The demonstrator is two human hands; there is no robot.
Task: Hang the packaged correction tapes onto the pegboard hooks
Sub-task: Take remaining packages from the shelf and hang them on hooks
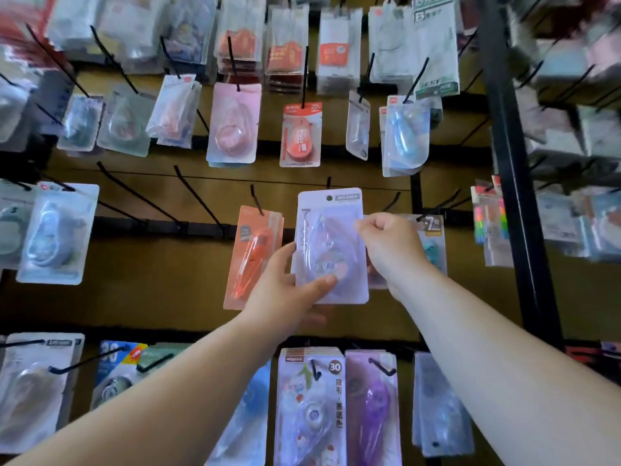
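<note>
Lavender correction tape pack (331, 245) upright, long axis vertical. Left hand (285, 285) fingers clamped on lower corner, thumb across front. Right hand (391, 245) pinches right edge, nearer hang hole (329, 197). Hole sits just below bare hook (328, 181).

Lilac correction tape pack (331, 245) was upright before the pegboard, clear blister facing out, round hang hole at its top. Left hand (289, 284) pinched its lower left corner, right hand (389, 243) its right edge. At 12 o'clock, just above the card, sat a black hook (328, 182). At 9 o'clock an orange pack (252, 257) hung; at 6 o'clock, a purple pack (369, 408).
</note>
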